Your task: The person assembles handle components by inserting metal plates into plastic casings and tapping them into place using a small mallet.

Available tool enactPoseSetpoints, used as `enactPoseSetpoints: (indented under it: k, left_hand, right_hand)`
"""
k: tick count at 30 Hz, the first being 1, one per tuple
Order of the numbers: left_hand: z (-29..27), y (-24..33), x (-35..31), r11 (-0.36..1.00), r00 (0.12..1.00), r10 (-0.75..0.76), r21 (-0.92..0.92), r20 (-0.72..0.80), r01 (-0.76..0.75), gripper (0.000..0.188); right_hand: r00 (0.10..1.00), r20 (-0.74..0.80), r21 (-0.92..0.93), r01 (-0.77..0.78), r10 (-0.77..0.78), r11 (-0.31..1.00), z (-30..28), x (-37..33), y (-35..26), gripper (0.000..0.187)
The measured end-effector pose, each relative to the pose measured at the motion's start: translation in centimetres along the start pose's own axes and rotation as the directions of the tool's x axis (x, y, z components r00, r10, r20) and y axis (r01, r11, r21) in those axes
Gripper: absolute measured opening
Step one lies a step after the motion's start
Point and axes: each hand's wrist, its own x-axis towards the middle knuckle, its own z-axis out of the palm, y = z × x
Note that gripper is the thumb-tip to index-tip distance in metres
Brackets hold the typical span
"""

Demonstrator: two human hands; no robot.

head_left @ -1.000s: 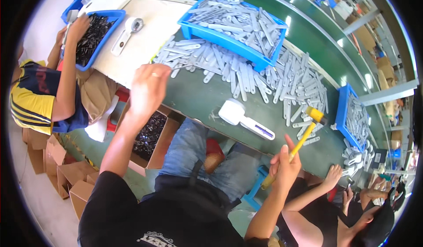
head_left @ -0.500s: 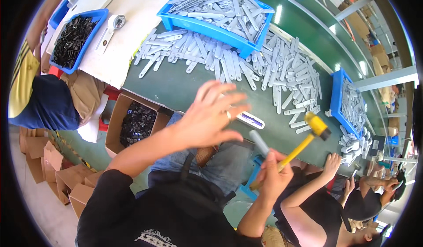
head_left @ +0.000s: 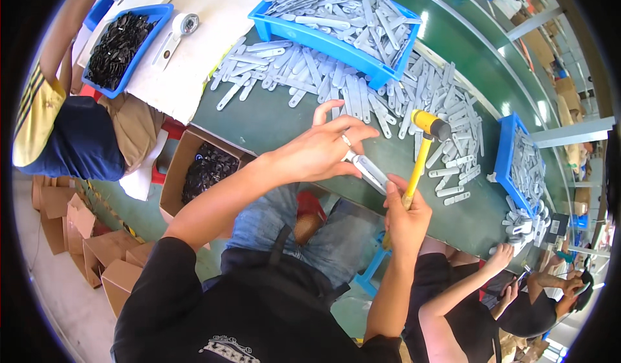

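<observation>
My left hand [head_left: 326, 146], a ring on one finger, is closed with thumb and fingertips at the far end of a long white-rimmed grey plastic piece [head_left: 370, 171] near the table's front edge. My right hand [head_left: 407, 219] is wrapped round the yellow handle of a mallet [head_left: 422, 159]. Its yellow and black head stands up above the hand. The right thumb and fingertips also touch the near end of the plastic piece. Whether the grey strip is seated in its white-rimmed part cannot be made out. Many loose grey strips [head_left: 356, 98] lie beyond my hands.
A blue bin [head_left: 323, 37] heaped with grey strips stands at the back, another blue bin [head_left: 506, 149] at the right. A cardboard box [head_left: 173, 180] of dark parts sits left of my legs. Co-workers sit at both sides, one person's hand [head_left: 501, 257] near the right-hand parts.
The left hand has come down onto the plastic piece. My right hand has moved up with the grey strip to the white-rimmed piece, and the mallet's head has swung higher and leftward.
</observation>
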Motion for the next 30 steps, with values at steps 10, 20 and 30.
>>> enactPoseSetpoints:
  k: [10, 20, 30]
  left_hand:
    - [0.2, -0.6, 0.1, 0.975, 0.971, 0.219, 0.066, -0.101, -0.213, 0.020]
    - [0.4, -0.8, 0.4, 0.981, 0.980, 0.191, 0.037, -0.062, -0.189, 0.020]
    - [0.8, -0.8, -0.1, 0.956, 0.966, 0.243, 0.193, -0.088, -0.223, 0.023]
  right_hand:
    - [0.994, 0.087, -0.231, -0.050, 0.072, 0.972, -0.6, 1.1, -2.0, 0.024]
    - [0.887, 0.297, 0.132, -0.406, 0.354, 0.904, -1.3, 2.5, -0.8, 0.037]
    - [0.943, 0.192, 0.189, -0.309, 0.274, 0.932, -0.3, 1.6, 0.6, 0.033]
